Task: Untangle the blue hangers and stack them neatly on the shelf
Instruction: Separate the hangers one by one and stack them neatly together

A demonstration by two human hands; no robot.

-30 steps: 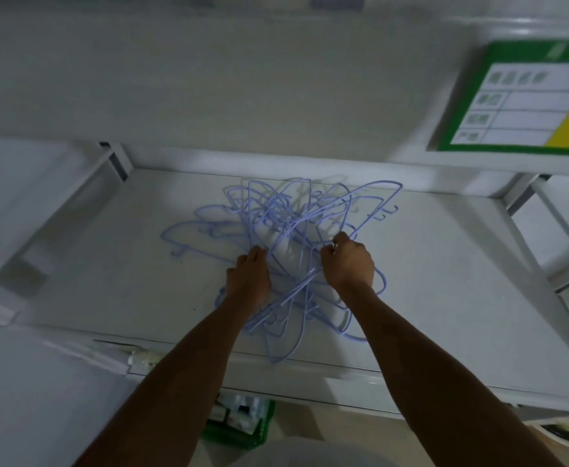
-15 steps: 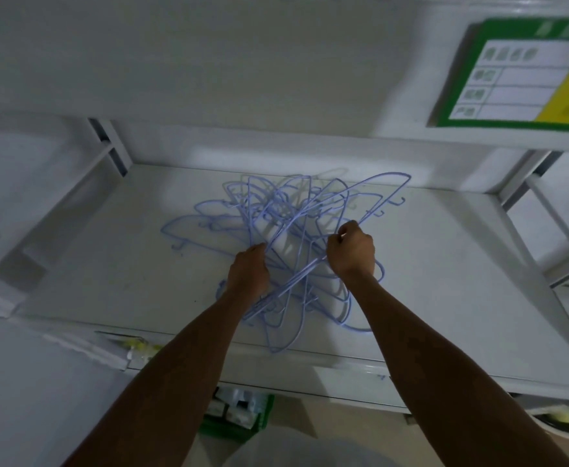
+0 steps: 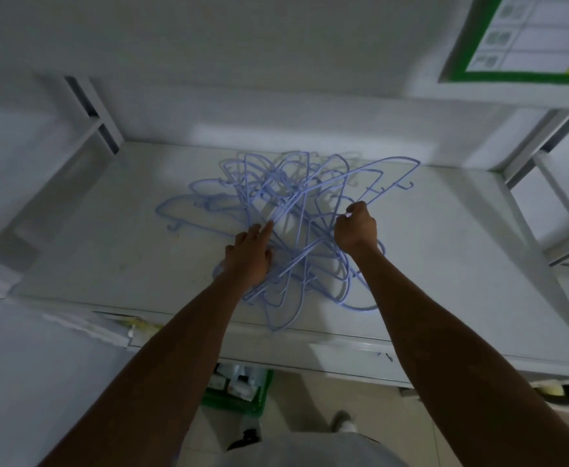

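Observation:
A tangled heap of thin blue wire hangers (image 3: 293,210) lies in the middle of the white shelf (image 3: 108,237). One blue hanger (image 3: 382,175) is raised at an angle above the heap, and my right hand (image 3: 355,229) pinches its lower bar. My left hand (image 3: 249,254) rests on the left side of the heap with its fingers stretched forward, pressing the wires down. One hanger end hangs over the shelf's front edge.
A white upper shelf with a green-bordered label card (image 3: 525,38) overhangs at top right. White uprights (image 3: 91,109) frame the bay on both sides. A green crate (image 3: 239,389) stands on the floor below the shelf's front edge.
My right hand has moved up and to the right, lifting one hanger higher out of the heap. My left hand's fingers have straightened onto the wires.

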